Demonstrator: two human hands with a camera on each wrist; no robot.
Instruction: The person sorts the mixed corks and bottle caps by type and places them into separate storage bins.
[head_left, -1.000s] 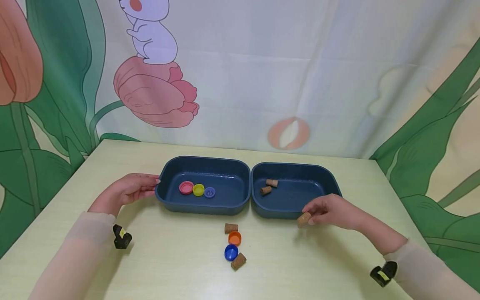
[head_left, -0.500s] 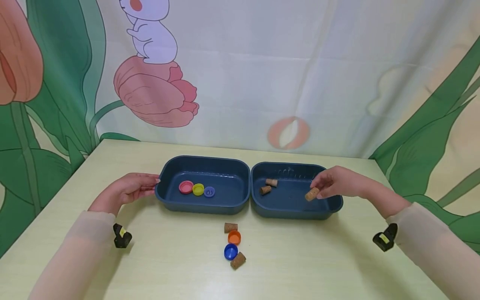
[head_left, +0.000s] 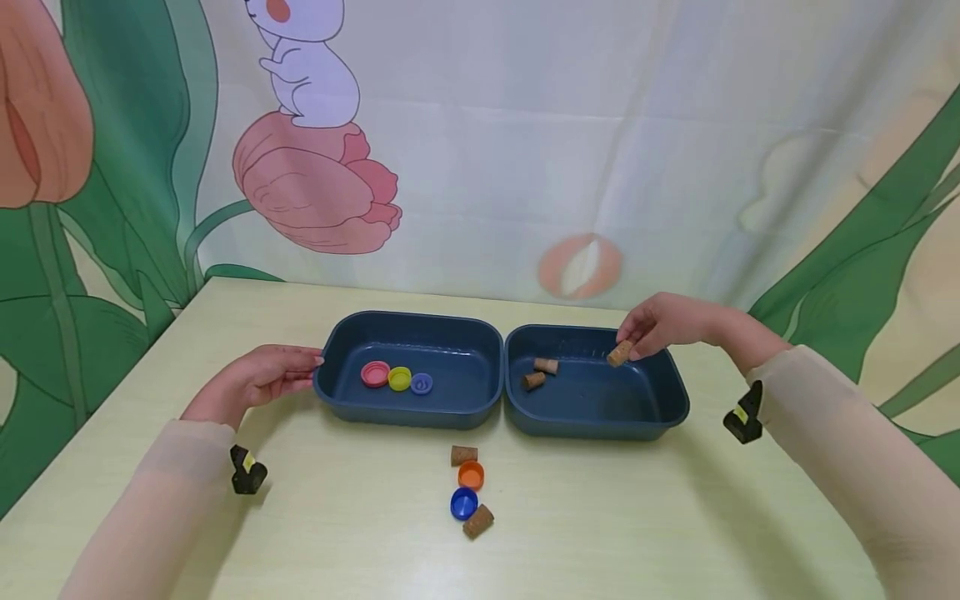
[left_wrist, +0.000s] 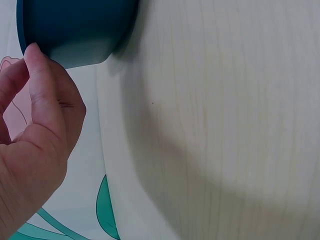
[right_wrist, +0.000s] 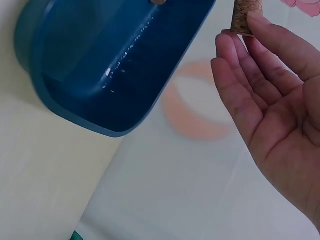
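Note:
My right hand (head_left: 662, 323) pinches a cork (head_left: 619, 353) between thumb and fingertips, above the far right part of the right blue tray (head_left: 596, 428). In the right wrist view the same cork (right_wrist: 246, 16) stands out from the fingertips. Two corks (head_left: 546, 365) lie inside that tray, on its left side. My left hand (head_left: 262, 379) has its fingers extended, the tips touching the left end of the left blue tray (head_left: 405, 414). A pink cap (head_left: 375, 373), a yellow cap (head_left: 400, 378) and a purple cap (head_left: 422, 383) sit in a row in it.
In front of the trays on the pale table (head_left: 337, 517) lie a cork (head_left: 464, 455), an orange cap (head_left: 471, 476), a blue cap (head_left: 464, 503) and another cork (head_left: 478, 522). A printed curtain (head_left: 480, 183) hangs behind the table. The two trays stand side by side.
My right hand has carried the cork from the right tray's front edge up and back over the tray. The left hand stays at the left tray.

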